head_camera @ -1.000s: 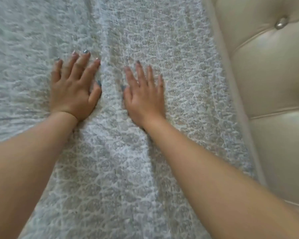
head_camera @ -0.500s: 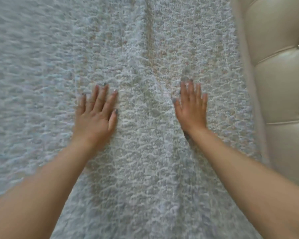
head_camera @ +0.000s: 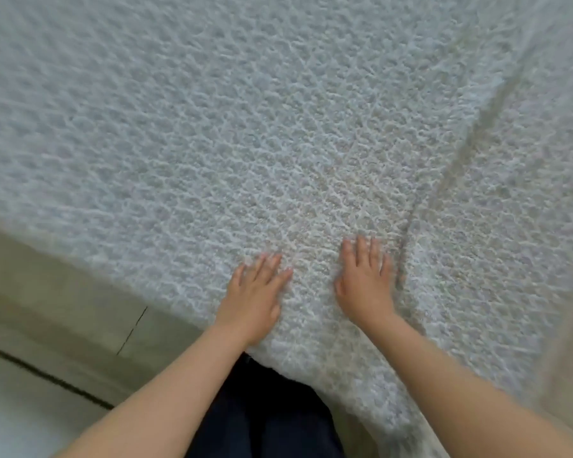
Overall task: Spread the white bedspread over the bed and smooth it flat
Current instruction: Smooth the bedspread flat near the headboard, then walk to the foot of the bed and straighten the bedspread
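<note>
The white textured bedspread (head_camera: 278,133) covers the bed and fills most of the head view. A long crease (head_camera: 460,153) runs diagonally from the upper right down to just right of my right hand. My left hand (head_camera: 255,299) lies flat on the fabric near the bed's near edge, fingers spread and holding nothing. My right hand (head_camera: 366,282) lies flat beside it, palm down, fingers apart, a little further onto the bed. Both hands are blurred by motion.
The beige side of the bed base (head_camera: 63,312) shows at the lower left, with pale floor (head_camera: 20,408) below it. My dark trousers (head_camera: 265,411) stand against the bed's near edge between my arms. A beige strip (head_camera: 569,358) borders the bedspread at the right.
Both hands have slid back across the bedspread toward the near edge. The view has shifted: the padded headboard has left the frame, and the bed's side, the floor and my legs have come in.
</note>
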The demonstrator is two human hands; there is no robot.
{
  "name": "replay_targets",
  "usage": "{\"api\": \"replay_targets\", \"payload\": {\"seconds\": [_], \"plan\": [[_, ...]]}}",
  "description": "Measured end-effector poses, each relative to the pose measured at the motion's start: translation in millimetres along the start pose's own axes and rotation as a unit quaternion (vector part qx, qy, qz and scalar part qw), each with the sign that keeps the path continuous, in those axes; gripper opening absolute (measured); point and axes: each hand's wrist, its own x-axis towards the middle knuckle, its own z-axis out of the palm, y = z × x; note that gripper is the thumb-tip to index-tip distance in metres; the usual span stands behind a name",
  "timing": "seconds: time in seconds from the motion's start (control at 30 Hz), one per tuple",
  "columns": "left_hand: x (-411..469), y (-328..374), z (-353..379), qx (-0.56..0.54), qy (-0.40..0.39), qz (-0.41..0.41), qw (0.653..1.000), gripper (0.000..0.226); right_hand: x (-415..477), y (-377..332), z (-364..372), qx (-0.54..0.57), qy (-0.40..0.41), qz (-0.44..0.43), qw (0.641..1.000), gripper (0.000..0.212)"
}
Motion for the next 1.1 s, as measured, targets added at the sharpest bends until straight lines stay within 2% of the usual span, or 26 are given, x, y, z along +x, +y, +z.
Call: {"api": "replay_targets", "payload": {"seconds": [0.07, 0.17, 0.27, 0.33, 0.43, 0.5, 0.6, 0.83, 0.93, 1.0, 1.1], "plan": [[-39, -2, -6, -0.103, -0.039, -0.066, 0.992, 0.051, -17, -23, -12, -0.020, -0.031, -0.075, 0.997, 0.055], [-99, -23, -9, -0.239, -0.006, -0.145, 0.960, 0.041, -43, -66, -24, -0.068, -0.080, -0.178, 0.978, 0.040], [-164, -50, -7, -0.365, 0.033, -0.231, 0.901, 0.036, -75, -120, -39, -0.113, -0.138, -0.249, 0.952, 0.037], [-208, -72, -6, -0.430, 0.060, -0.278, 0.857, 0.034, -98, -163, -50, -0.128, -0.143, -0.291, 0.937, 0.036], [-262, -108, -11, -0.481, 0.081, -0.313, 0.815, 0.031, -123, -236, -74, -0.167, -0.157, -0.334, 0.914, 0.037], [-297, -138, -21, -0.491, 0.102, -0.326, 0.801, 0.028, -136, -287, -89, -0.199, -0.173, -0.354, 0.897, 0.037], [-354, -179, -40, -0.481, 0.142, -0.355, 0.789, 0.028, -160, -358, -106, -0.210, -0.167, -0.382, 0.884, 0.034], [-440, -250, -76, -0.497, 0.169, -0.382, 0.761, 0.030, -196, -480, -134, -0.175, -0.129, -0.408, 0.887, 0.027], [-457, -283, -104, -0.491, 0.175, -0.378, 0.765, 0.031, -195, -532, -159, -0.239, -0.121, -0.458, 0.848, 0.030], [-462, -320, -134, -0.464, 0.182, -0.373, 0.783, 0.032, -183, -585, -183, -0.291, -0.102, -0.495, 0.813, 0.031], [-462, -372, -179, -0.427, 0.187, -0.357, 0.809, 0.033, -162, -661, -213, -0.317, -0.079, -0.524, 0.787, 0.031]]}}
